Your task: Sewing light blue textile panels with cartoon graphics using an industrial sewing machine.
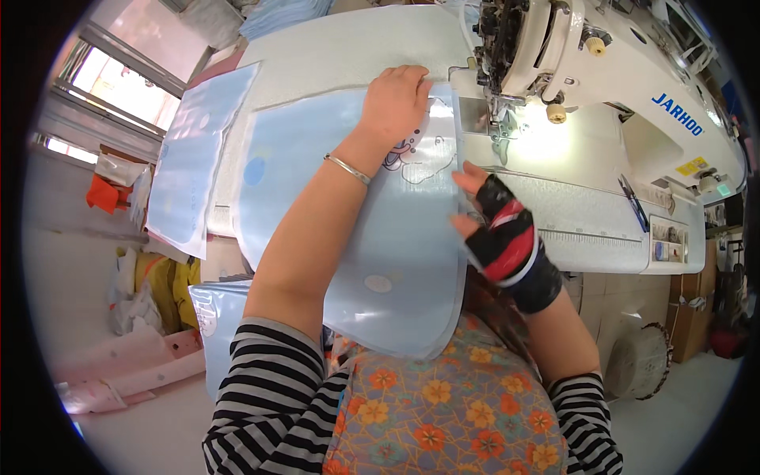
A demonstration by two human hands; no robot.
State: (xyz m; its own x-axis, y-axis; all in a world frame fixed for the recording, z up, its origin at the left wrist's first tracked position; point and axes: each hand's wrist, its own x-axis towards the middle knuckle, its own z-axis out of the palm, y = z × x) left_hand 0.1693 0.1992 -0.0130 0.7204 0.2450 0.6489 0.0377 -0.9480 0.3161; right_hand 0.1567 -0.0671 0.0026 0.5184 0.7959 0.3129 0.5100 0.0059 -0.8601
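Note:
A light-blue plastic-looking sheet [309, 166] with a cartoon print lies on the sewing table, its near end hanging over the table edge toward my lap. My left hand [398, 103] rests on the sheet's far right part, palm down, fingers stretched out. By the sheet's right edge is my right hand [507, 241], in a black and red fingerless glove. Its thumb and fingers are apart, with nothing visible between them, and it is slightly blurred. Just beyond the sheet's far right corner stands the sewing machine [570, 63], its needle area lit by a lamp.
Another blue sheet [194, 158] lies at the left table edge. More blue sheets [222, 317] hang below it, and a blue stack [285, 16] sits at the back. Scissors [633, 204] and a small parts tray [669, 241] are at the right.

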